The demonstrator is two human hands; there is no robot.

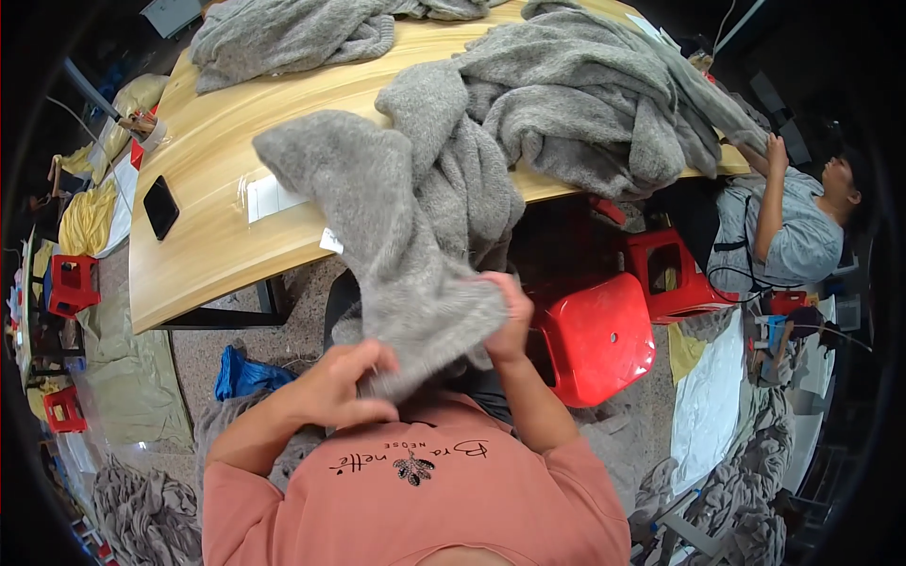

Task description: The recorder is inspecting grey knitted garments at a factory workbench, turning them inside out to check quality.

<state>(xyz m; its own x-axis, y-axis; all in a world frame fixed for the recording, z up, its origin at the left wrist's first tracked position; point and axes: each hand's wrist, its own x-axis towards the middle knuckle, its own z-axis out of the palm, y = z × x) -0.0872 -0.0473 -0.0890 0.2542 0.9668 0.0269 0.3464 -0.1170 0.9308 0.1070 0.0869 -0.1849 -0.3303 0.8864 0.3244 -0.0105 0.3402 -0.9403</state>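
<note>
A grey knitted garment (377,212) hangs from the table's near edge down to my lap, part of it on the tabletop. My right hand (510,316) grips its lower edge, which is stretched out and smeared by motion. At the other end of that edge my left hand (354,382) has thumb and fingers apart, close beside the cloth. Whether its fingertips touch the knit is hard to see. A small white tag (330,241) lies against the garment's left side.
More grey knitwear is heaped on the wooden table (217,250), with a phone (161,208) and a white paper label (269,198) at left. A red stool (604,340) stands to my right. Beyond it a seated co-worker (779,226) holds grey knit. A blue bag (247,374) lies on the floor.
</note>
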